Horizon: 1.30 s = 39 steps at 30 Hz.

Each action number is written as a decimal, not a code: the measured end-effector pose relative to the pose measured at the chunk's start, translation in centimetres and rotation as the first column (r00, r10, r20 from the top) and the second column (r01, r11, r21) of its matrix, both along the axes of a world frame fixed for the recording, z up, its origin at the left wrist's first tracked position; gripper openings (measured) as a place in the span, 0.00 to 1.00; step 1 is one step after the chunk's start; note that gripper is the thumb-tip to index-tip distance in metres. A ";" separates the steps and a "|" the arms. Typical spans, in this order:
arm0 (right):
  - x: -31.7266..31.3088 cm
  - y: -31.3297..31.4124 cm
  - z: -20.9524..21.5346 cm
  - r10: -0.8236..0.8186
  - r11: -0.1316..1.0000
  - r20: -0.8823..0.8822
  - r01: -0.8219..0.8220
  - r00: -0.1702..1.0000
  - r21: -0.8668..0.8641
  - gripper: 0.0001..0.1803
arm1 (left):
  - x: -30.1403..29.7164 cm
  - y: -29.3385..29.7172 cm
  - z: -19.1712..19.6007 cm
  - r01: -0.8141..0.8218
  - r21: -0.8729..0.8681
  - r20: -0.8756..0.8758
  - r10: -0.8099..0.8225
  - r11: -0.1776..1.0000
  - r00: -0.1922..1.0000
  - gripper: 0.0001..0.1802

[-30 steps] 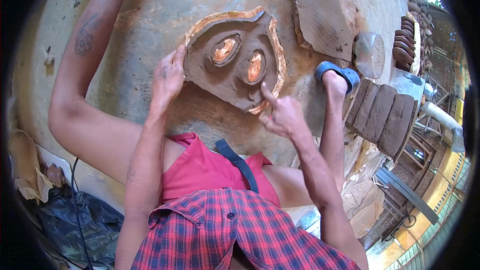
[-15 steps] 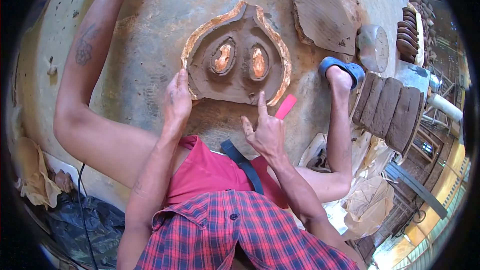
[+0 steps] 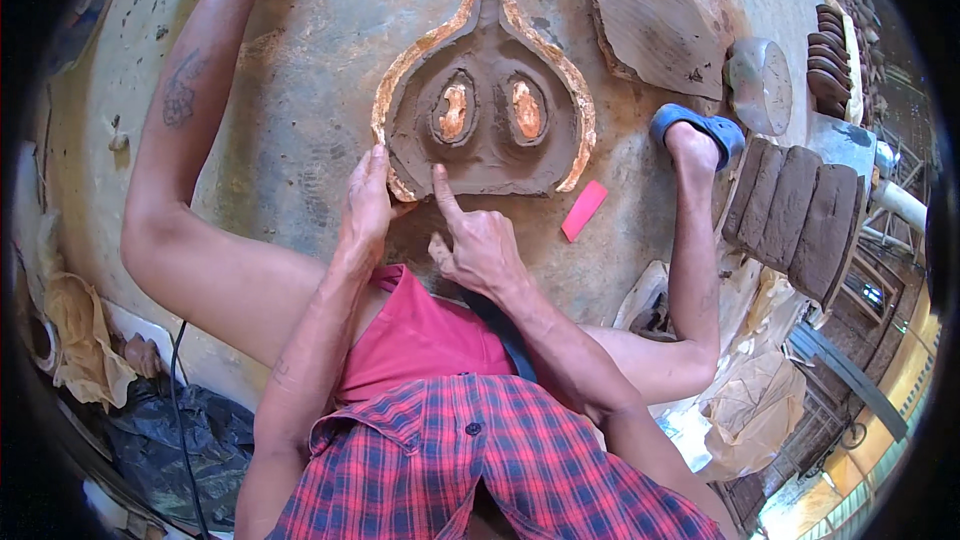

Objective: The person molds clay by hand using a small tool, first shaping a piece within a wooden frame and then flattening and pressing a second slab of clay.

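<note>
The clay mould (image 3: pixel 483 105) now sits squarer in view than half a second ago, when it lay slightly turned, and a second ago it was tilted well over to the right, so it seems to have been swung round to face the person. The right hand (image 3: pixel 478 240), which hovered short of the mould with a raised forefinger, now has that fingertip touching the wet clay at the mould's near edge; the other fingers are curled in and hold nothing. The left hand (image 3: pixel 368 202) lies flat and open against the mould's near left rim, steadying it without gripping. My reading is that smoothing or pressing of the near edge is under way. The mould rests on the ground between the knees; its pointed end aims away from the person and its broad base toward them, so the long axis runs straight out from the body. A pink card (image 3: pixel 584 210) lies just right of the mould's base.
</note>
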State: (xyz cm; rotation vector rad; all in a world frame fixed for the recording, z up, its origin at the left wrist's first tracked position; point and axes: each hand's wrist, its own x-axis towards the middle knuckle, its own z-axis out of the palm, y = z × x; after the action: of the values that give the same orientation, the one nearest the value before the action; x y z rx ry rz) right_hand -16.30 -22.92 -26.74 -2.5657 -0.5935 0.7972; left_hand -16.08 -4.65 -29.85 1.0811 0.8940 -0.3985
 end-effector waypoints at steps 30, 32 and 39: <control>0.9 -18.0 -3.4 -0.685 0.701 0.190 0.707 0.703 -0.091 0.57 | 6.4 3.0 -0.7 -0.109 0.402 0.277 -0.007 0.909 0.961 0.26; 1.3 -17.0 -2.2 -0.684 0.674 0.210 0.716 0.698 -0.182 0.52 | 4.6 1.9 -1.6 -0.114 0.514 0.290 -0.047 0.850 0.956 0.32; 2.2 -16.2 0.2 -0.755 0.617 0.302 0.787 0.582 0.025 0.12 | 5.4 0.2 -2.0 -0.128 0.874 0.203 -0.113 0.469 0.973 0.35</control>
State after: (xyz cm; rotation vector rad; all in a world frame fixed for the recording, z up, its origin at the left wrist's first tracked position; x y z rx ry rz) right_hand -14.08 -39.07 -26.53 -2.6504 0.5473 0.1361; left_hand -10.66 -4.45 -31.87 2.0557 0.8885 0.2918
